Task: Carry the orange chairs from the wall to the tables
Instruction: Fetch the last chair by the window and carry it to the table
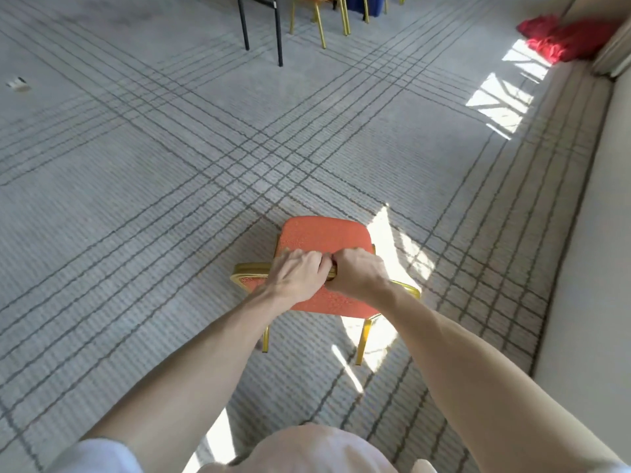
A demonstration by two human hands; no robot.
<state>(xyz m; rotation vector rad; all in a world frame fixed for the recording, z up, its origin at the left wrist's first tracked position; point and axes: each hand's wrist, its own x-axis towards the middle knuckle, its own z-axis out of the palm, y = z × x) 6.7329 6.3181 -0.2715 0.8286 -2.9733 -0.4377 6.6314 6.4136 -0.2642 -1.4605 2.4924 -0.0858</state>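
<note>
Gripping the gold top rail of the orange chair (322,235), the left hand (297,271) and right hand (358,271) sit side by side, knuckles touching, fingers curled over the frame. Chair is in front of the person, over grey lined carpet (136,199), seat pointing away. Beige wall (587,268) runs along the right. Far ahead: black table legs (278,32), gold chair legs (321,27), red cloth (566,37).
</note>
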